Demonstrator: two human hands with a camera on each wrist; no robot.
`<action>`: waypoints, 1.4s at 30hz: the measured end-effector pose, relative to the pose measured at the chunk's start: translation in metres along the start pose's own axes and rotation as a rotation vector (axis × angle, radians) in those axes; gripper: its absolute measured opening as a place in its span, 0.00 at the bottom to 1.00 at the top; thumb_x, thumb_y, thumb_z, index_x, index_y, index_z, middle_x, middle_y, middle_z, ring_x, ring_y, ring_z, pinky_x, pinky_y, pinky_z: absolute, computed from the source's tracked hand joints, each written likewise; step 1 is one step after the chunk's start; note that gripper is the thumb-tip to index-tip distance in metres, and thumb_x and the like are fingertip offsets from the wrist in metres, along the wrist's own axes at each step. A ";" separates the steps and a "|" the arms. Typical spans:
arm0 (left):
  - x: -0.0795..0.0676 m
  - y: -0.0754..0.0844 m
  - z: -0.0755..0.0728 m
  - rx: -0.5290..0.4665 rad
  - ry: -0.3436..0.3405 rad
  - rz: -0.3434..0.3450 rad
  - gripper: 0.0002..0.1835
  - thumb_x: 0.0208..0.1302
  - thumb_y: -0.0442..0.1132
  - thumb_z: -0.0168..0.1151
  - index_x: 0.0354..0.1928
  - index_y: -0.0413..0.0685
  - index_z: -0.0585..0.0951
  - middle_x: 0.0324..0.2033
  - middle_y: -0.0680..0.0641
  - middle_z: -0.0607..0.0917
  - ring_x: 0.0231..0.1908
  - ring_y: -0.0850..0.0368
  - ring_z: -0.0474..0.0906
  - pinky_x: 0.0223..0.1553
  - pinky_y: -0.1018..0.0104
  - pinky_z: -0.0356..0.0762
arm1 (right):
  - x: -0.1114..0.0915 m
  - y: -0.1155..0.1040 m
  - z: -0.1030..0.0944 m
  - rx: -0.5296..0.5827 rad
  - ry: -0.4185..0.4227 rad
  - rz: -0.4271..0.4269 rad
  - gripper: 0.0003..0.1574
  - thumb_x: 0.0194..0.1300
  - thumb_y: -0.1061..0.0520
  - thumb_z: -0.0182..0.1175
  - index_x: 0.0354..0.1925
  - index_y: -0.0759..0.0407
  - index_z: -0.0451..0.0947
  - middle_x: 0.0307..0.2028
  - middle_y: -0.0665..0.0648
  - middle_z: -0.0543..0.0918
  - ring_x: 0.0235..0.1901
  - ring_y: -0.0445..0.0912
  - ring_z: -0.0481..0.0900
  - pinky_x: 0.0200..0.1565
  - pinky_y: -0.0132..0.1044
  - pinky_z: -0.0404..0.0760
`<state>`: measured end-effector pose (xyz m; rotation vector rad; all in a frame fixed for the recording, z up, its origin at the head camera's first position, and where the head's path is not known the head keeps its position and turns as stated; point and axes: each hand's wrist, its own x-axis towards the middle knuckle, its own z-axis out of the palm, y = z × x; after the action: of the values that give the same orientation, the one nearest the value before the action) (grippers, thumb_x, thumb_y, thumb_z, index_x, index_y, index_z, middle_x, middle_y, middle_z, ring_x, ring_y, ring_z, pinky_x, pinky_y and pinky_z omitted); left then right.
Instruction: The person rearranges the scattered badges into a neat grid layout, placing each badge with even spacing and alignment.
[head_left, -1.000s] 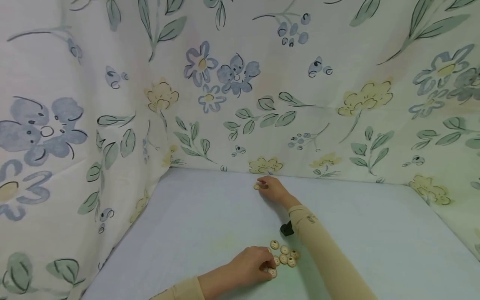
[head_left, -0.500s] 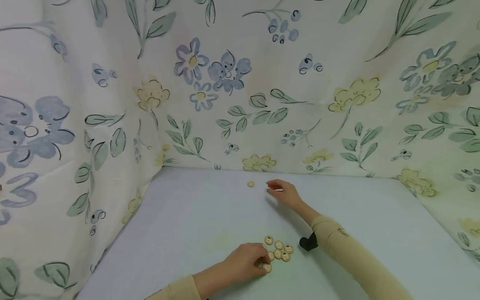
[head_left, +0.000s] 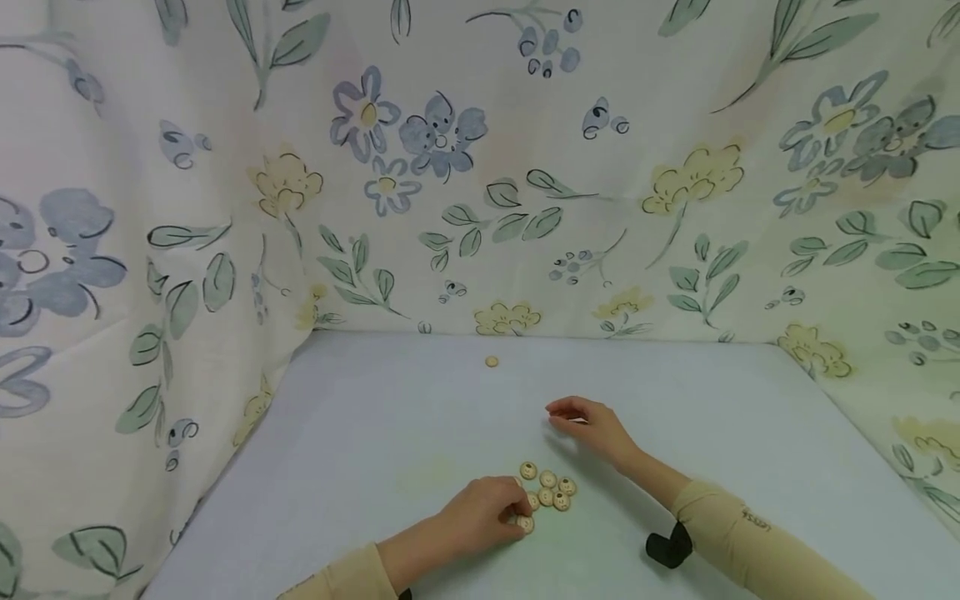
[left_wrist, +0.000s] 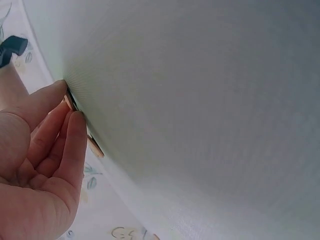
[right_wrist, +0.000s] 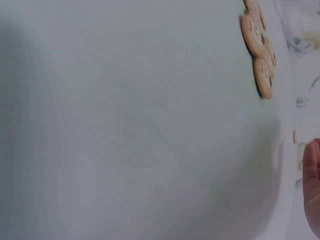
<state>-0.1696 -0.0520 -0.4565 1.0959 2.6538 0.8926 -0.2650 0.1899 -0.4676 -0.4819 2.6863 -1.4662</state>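
Note:
My left hand point(head_left: 480, 517) rests low over the table, its thumb and fingers pinching the edge of a round wooden disc point(head_left: 526, 525) at the near side of a cluster. In the left wrist view, the pinched disc point(left_wrist: 70, 100) shows edge-on between thumb and fingertip. Several similar discs point(head_left: 547, 479) with small drawn faces lie close together just beyond those fingers. My right hand point(head_left: 594, 429) hovers right of the cluster, fingers loosely extended and holding nothing. Only part of the right hand point(right_wrist: 312, 187) shows at the edge of its wrist view.
A single wooden disc point(head_left: 492, 362) lies alone near the table's far edge. The white table point(head_left: 360, 417) is bordered at the back and sides by a floral curtain point(head_left: 480, 275). A black wrist device point(head_left: 669, 546) sits by the right sleeve.
My right hand has let go of the lone disc at the far edge and drawn back toward me and to the right. The left hand keeps its pinch. The head view has shifted slightly.

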 end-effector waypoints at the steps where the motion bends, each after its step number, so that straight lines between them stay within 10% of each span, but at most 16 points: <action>1: 0.000 0.000 0.000 0.002 0.002 -0.002 0.07 0.55 0.35 0.72 0.34 0.52 0.84 0.29 0.63 0.79 0.29 0.73 0.70 0.33 0.81 0.69 | -0.004 0.000 0.000 0.002 -0.013 -0.011 0.17 0.65 0.50 0.65 0.50 0.56 0.82 0.45 0.51 0.85 0.45 0.43 0.81 0.47 0.36 0.78; 27: 0.000 0.002 -0.008 -0.005 0.035 0.015 0.05 0.56 0.34 0.70 0.35 0.49 0.84 0.31 0.60 0.79 0.30 0.71 0.71 0.34 0.80 0.69 | -0.075 0.003 -0.001 -0.072 -0.090 -0.341 0.17 0.61 0.62 0.67 0.49 0.57 0.79 0.47 0.52 0.84 0.47 0.47 0.81 0.45 0.37 0.81; 42: -0.001 0.004 -0.002 -0.013 0.015 0.013 0.06 0.55 0.34 0.71 0.34 0.49 0.84 0.31 0.61 0.79 0.29 0.71 0.71 0.33 0.80 0.69 | -0.084 0.004 0.006 -0.070 -0.083 -0.313 0.19 0.59 0.59 0.69 0.49 0.58 0.79 0.45 0.55 0.84 0.43 0.50 0.82 0.42 0.39 0.81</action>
<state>-0.1673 -0.0510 -0.4526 1.1094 2.6519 0.9228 -0.1848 0.2118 -0.4831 -0.9836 2.6969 -1.3808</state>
